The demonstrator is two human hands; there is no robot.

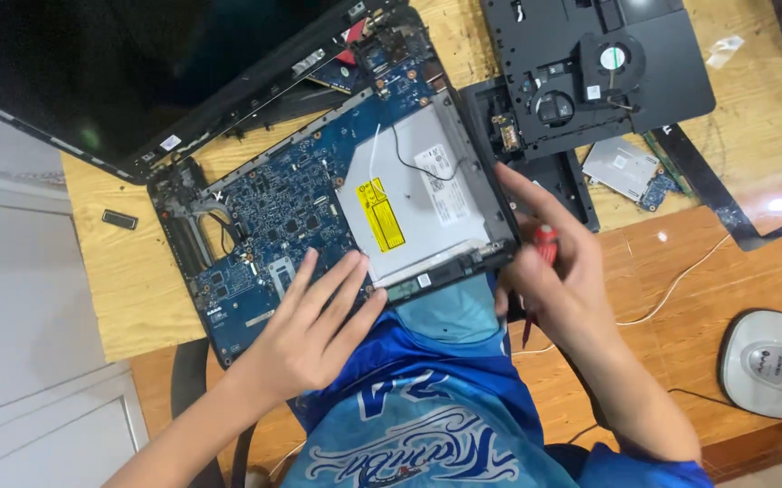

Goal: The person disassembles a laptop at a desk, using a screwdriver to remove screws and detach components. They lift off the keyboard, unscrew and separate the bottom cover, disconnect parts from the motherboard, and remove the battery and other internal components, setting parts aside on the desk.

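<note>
Wooden tabletop (129, 289) carries an opened laptop base (319, 208), blue circuit board exposed, silver disc drive (427, 194) seated at its near right corner. Left hand (314, 330) lies flat, fingers spread, on the board's near edge. Right hand (554, 271) is closed around a red-handled screwdriver (545, 242) beside the drive. Risk: palm pressure or a slipping tip could damage board components. Black cover panel (608, 63), its fan and a loose small board (626, 167) crowd the right side.

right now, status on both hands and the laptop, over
Left hand flat on the blue laptop motherboard. Right hand grips a red-handled screwdriver at the silver optical drive's corner. Loose black wire lies across the drive.
</note>
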